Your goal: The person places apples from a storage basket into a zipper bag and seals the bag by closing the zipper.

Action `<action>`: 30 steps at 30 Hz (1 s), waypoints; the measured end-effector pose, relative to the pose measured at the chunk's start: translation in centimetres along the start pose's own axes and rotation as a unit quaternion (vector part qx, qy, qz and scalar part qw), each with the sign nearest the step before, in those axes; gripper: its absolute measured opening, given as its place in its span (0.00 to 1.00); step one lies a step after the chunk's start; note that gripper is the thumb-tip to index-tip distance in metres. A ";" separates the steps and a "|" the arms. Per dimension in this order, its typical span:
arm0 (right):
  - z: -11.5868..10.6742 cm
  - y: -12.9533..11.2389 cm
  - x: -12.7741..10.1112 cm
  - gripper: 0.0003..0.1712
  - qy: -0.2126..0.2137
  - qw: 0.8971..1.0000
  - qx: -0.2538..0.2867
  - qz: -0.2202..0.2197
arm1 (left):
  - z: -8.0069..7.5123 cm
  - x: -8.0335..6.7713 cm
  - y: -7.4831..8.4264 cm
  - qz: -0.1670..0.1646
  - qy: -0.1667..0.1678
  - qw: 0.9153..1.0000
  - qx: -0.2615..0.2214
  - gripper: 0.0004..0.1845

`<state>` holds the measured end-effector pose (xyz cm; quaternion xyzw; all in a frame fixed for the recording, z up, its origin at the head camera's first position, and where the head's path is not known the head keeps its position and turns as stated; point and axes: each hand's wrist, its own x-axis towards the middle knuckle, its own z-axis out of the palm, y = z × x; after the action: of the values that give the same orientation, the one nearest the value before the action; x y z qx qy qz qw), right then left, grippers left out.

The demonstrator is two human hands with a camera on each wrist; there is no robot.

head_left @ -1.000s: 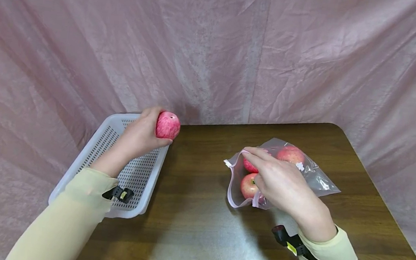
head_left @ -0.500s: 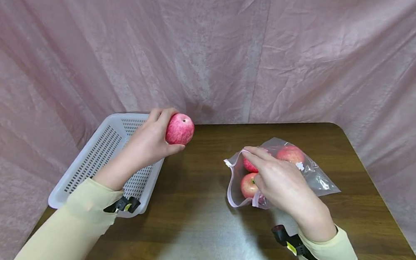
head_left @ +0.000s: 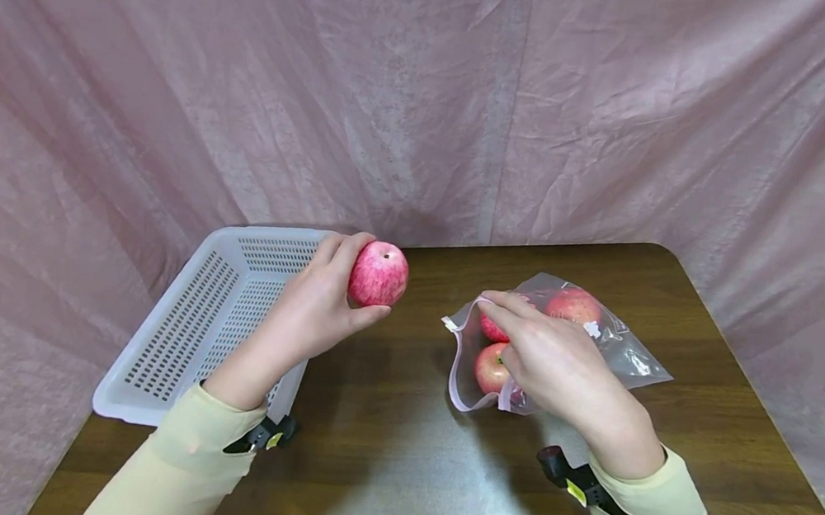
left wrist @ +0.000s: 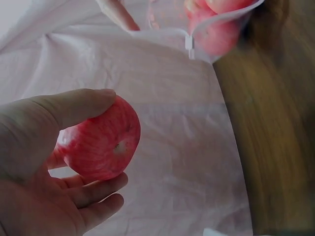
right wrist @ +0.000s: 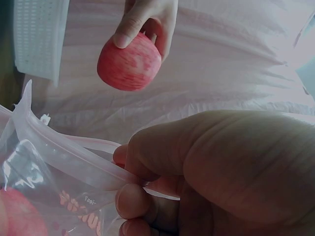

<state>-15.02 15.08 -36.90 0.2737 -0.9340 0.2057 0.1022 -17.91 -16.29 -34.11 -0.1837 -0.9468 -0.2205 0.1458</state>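
A pinkish-red apple (head_left: 379, 274) is gripped in my left hand (head_left: 319, 302), raised between the basket and the bag. The left wrist view shows the thumb over one side of this apple (left wrist: 106, 142) and the fingers curled under the other. My right hand (head_left: 559, 359) pinches the edge of a clear zip bag (head_left: 629, 361) between thumb and fingers, as the right wrist view shows. The bag lies on its side, its mouth gaping to the left, with a white slider (left wrist: 190, 45) on the zip. Inside are red apples (head_left: 574, 305), partly hidden by the right hand.
At the left of the wooden table (head_left: 382, 420) stands a white perforated plastic basket (head_left: 184, 335), partly covered by the left arm. A pink curtain (head_left: 399, 90) hangs right behind the table's back edge.
The left hand has carried the apple rightward, away from over the basket and nearer the bag. The right hand and the bag have stayed in place.
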 end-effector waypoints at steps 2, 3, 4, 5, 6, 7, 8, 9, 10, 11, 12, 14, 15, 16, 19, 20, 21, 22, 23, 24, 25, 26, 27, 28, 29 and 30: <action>0.0 0.0 0.0 0.37 0.002 1.000 0.001 -0.001 | 0.5 -0.3 0.3 0.007 0.004 1.000 -0.007 0.48; 0.0 0.0 0.0 0.37 0.002 1.000 0.002 -0.001 | 0.7 -0.4 0.4 0.010 0.006 1.000 -0.009 0.48; 0.0 0.0 0.0 0.37 0.003 1.000 0.002 0.000 | 1.0 -0.5 0.5 0.013 0.008 1.000 -0.011 0.48; 0.0 0.0 0.0 0.37 0.004 1.000 0.002 0.000 | 1.3 -0.7 0.7 0.016 0.008 1.000 -0.015 0.49; 0.0 0.0 -0.1 0.37 0.004 1.000 0.001 0.000 | 1.7 -0.8 0.8 0.018 0.009 1.000 -0.019 0.49; 0.0 0.0 -0.1 0.37 0.003 1.000 0.001 -0.001 | 2.1 -0.9 0.9 0.020 0.009 1.000 -0.022 0.49; 0.0 0.0 -0.1 0.37 0.004 1.000 0.000 -0.002 | 2.4 -1.1 1.0 0.021 0.009 0.999 -0.024 0.49; 0.0 0.0 -0.1 0.37 0.004 1.000 -0.001 -0.002 | 2.8 -1.2 1.1 0.022 0.008 0.999 -0.027 0.49; 0.0 0.0 -0.2 0.37 0.004 1.000 -0.003 -0.002 | 3.1 -1.4 1.2 0.023 0.008 0.999 -0.033 0.49; 0.0 0.0 -0.2 0.37 0.003 1.000 -0.004 -0.002 | 3.5 -1.5 1.3 0.024 0.008 0.999 -0.040 0.49; 0.0 0.0 -0.2 0.37 0.003 1.000 -0.004 -0.002 | 3.8 -1.7 1.4 0.025 0.008 0.999 -0.046 0.49; -0.1 0.0 -0.2 0.37 0.002 1.000 -0.003 -0.002 | 4.4 -1.9 1.7 0.028 0.010 0.998 -0.060 0.49; -0.1 0.0 -0.2 0.36 0.000 1.000 -0.003 -0.002 | 4.7 -2.1 1.8 0.031 0.010 0.997 -0.067 0.49; -0.1 0.0 -0.2 0.36 0.000 1.000 -0.001 -0.002 | 5.0 -2.2 2.0 0.035 0.011 0.997 -0.071 0.49; -0.2 0.1 -0.1 0.36 -0.001 1.000 0.002 -0.004 | 5.8 -2.5 2.5 0.045 0.007 0.996 -0.078 0.48; -0.2 0.1 -0.1 0.36 0.000 1.000 0.001 -0.005 | 6.0 -2.6 2.7 0.046 0.004 0.996 -0.080 0.48; -0.2 0.1 -0.2 0.36 0.000 1.000 0.000 -0.006 | 6.2 -2.6 2.9 0.048 0.001 0.995 -0.082 0.48; -0.2 0.2 -0.2 0.36 0.001 1.000 0.000 -0.007 | 6.4 -2.7 3.0 0.050 -0.001 0.995 -0.084 0.48; -0.2 0.2 -0.2 0.37 0.002 1.000 0.000 -0.008 | 6.6 -2.8 3.2 0.050 -0.005 0.995 -0.087 0.48; -0.2 0.2 -0.2 0.37 0.002 1.000 -0.001 -0.010 | 6.9 -2.9 3.4 0.050 -0.008 0.995 -0.090 0.48; -0.2 0.2 -0.2 0.37 0.003 1.000 -0.001 -0.011 | 7.1 -2.9 3.6 0.050 -0.013 0.994 -0.092 0.48; -0.2 0.2 -0.2 0.37 0.003 1.000 -0.002 -0.012 | 7.3 -3.0 3.8 0.051 -0.015 0.994 -0.097 0.49; -0.2 0.2 -0.2 0.38 0.003 1.000 -0.002 -0.012 | 7.6 -3.1 4.0 0.052 -0.018 0.994 -0.099 0.49; -0.2 0.2 -0.2 0.38 0.003 1.000 -0.004 -0.011 | 7.8 -3.2 4.1 0.052 -0.021 0.993 -0.103 0.49; -0.2 0.2 -0.2 0.38 0.002 1.000 -0.005 -0.011 | 8.1 -3.2 4.3 0.053 -0.024 0.993 -0.108 0.49; -0.2 0.2 -0.2 0.38 0.002 1.000 -0.008 -0.009 | 8.4 -3.2 4.5 0.054 -0.026 0.992 -0.112 0.49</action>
<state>-14.98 15.44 -36.82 0.2812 -0.9328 0.1977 0.1085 -14.82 -9.53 -40.82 -0.2550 -0.9085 -0.3118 0.1113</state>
